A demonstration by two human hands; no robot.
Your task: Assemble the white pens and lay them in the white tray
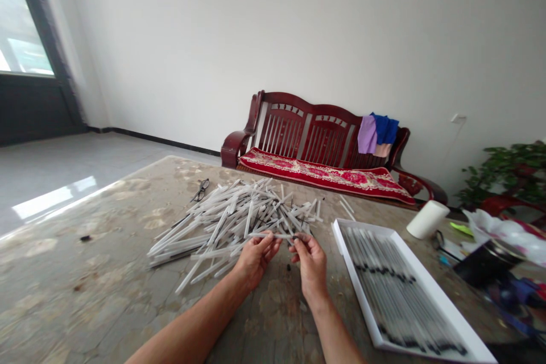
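A thin whitish translucent tube (pixel 282 236) is held level between my hands, above the table. My left hand (pixel 255 260) is closed on it, pinching its left part with thumb and fingers. Closed around its other end, my right hand (pixel 313 264) pinches a small black cap or plug (pixel 295 238); whether this is seated on the tube I cannot tell. Right behind my hands lies a loose heap of similar tubes (pixel 230 213), pointing many ways. A small black piece (pixel 289 267) rests on the table between my wrists.
To the right, a white shallow box (pixel 362 310) holds rows of tubes with black ends. Beyond it are a white roll (pixel 427 219), a black cylindrical container (pixel 488 261) and plastic bags. Black-framed glasses (pixel 200 190) lie behind the heap. A wooden bench (pixel 313 131) stands past the table (pixel 106 273).
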